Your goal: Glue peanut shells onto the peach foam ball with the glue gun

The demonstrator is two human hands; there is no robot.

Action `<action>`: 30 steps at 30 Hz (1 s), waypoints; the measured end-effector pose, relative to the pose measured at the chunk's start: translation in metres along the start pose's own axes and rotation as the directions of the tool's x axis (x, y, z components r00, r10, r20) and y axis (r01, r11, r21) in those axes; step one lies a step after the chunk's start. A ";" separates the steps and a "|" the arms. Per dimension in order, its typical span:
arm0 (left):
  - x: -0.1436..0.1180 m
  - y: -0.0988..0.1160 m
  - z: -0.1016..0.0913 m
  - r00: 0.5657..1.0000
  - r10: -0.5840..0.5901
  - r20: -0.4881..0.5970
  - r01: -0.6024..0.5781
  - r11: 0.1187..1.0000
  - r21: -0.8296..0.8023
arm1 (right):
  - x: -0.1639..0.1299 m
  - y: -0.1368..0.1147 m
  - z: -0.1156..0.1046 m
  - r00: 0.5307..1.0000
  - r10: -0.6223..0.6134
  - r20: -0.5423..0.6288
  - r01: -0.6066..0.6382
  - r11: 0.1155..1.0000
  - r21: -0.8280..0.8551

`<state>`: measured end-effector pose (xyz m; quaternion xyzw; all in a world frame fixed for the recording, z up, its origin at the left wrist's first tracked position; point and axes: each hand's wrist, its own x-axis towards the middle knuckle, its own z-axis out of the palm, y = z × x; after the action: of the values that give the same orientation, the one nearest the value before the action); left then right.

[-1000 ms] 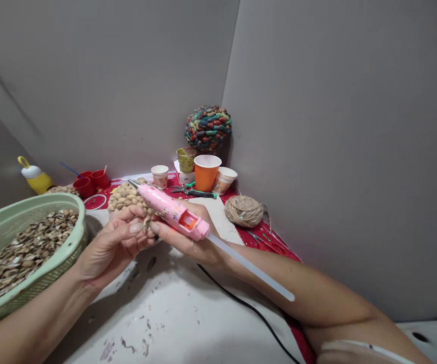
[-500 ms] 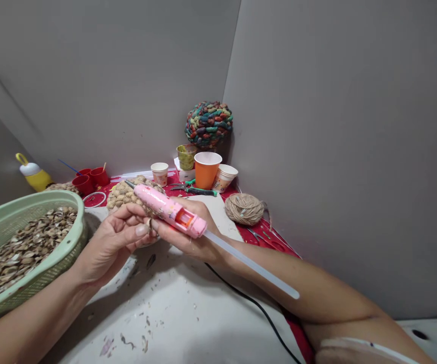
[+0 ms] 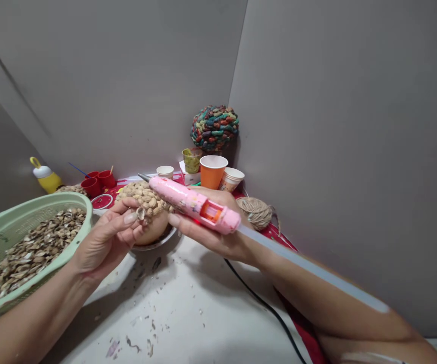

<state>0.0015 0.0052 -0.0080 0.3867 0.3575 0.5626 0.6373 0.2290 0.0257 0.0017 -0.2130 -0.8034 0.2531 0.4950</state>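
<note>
My right hand (image 3: pixel 210 230) grips a pink hot glue gun (image 3: pixel 191 203) with a long clear glue stick (image 3: pixel 309 268) sticking out of its back; the nozzle points up and to the left. My left hand (image 3: pixel 106 240) pinches a small nut shell (image 3: pixel 141 214) between thumb and fingertips, just left of the gun. Right behind the shell sits a ball partly covered with shells (image 3: pixel 144 197), resting in a metal bowl (image 3: pixel 157 241). A black cord (image 3: pixel 263 308) runs from the gun toward me.
A green basket (image 3: pixel 51 202) full of shells stands at the left. At the back are an orange cup (image 3: pixel 212 171), paper cups (image 3: pixel 232 178), red cups (image 3: pixel 99 181), a yellow bottle (image 3: pixel 46 178), a twine ball (image 3: pixel 258 212) and a colourful shell ball (image 3: pixel 214 127). Grey walls close the corner.
My right hand has drawn the glue gun to the right, away from the shell. My left hand has lifted the shell slightly toward the shell-covered ball.
</note>
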 end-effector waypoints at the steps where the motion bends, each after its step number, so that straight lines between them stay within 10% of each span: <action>1: 0.000 0.001 0.000 1.000 0.005 0.000 -0.005 1.000 -0.011 | 0.000 -0.001 -0.003 0.999 -0.052 0.007 0.052 0.998 -0.029; 13: -0.001 0.011 0.000 0.998 0.059 -0.006 -0.059 0.998 -0.030 | -0.005 0.001 -0.006 0.925 -0.347 0.156 0.373 0.909 -0.189; 30: 0.002 0.008 -0.002 0.988 0.152 0.012 -0.152 0.988 0.009 | -0.009 0.008 -0.008 0.922 -0.294 0.253 0.362 0.885 -0.293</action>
<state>-0.0036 0.0080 -0.0017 0.4194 0.3261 0.6056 0.5925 0.2404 0.0281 -0.0062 -0.1275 -0.9049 0.0455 0.4036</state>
